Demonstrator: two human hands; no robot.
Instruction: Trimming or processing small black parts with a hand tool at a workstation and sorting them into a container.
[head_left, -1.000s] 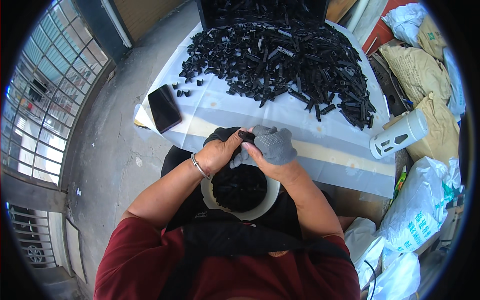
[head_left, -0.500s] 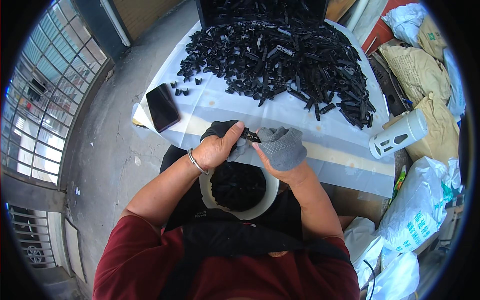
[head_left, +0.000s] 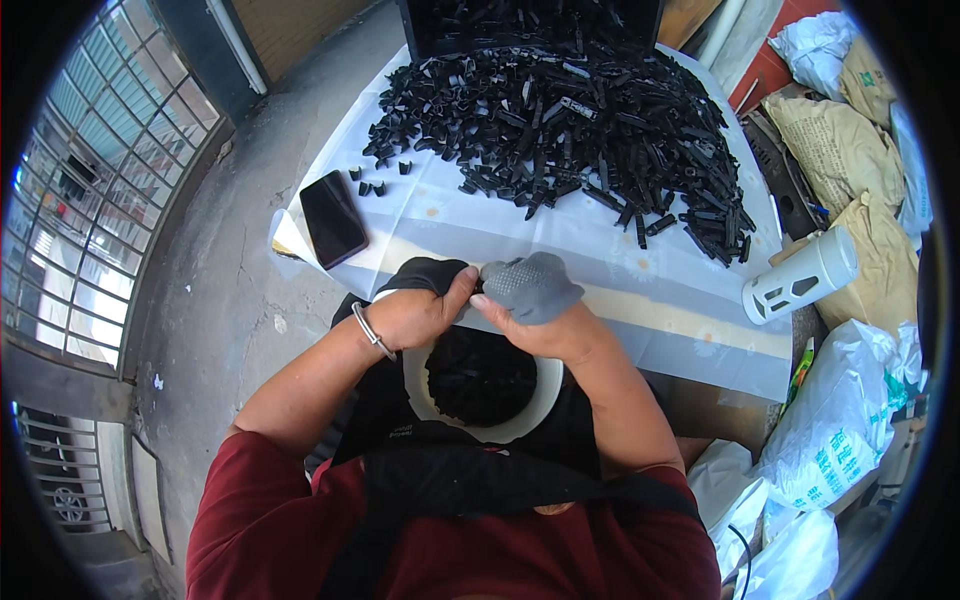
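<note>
Both my hands meet over the table's near edge, in gloves that leave the thumbs bare. My left hand (head_left: 425, 300), in a dark glove, and my right hand (head_left: 530, 290), in a grey dotted one, pinch a small black plastic piece (head_left: 477, 287) between them. The fingers hide most of that piece. Just below the hands, a pale round bucket (head_left: 552, 392) in my lap holds black pieces (head_left: 482, 375). Farther off, a large heap of black plastic pieces (head_left: 580, 130) covers the back of the table, small clips at its left and longer strips at its right.
A phone (head_left: 333, 220) lies at the table's left, beside several loose clips (head_left: 375, 188). A white cylinder with cut-outs (head_left: 802, 277) lies at the right edge. Behind the heap stands a black bin (head_left: 530, 30). Tan sacks (head_left: 835, 150) and white bags (head_left: 835, 420) crowd the right side.
My hands have come closer together, moving slightly left, and the piece between them is now mostly covered by the fingers. The whole view has shifted a little.
</note>
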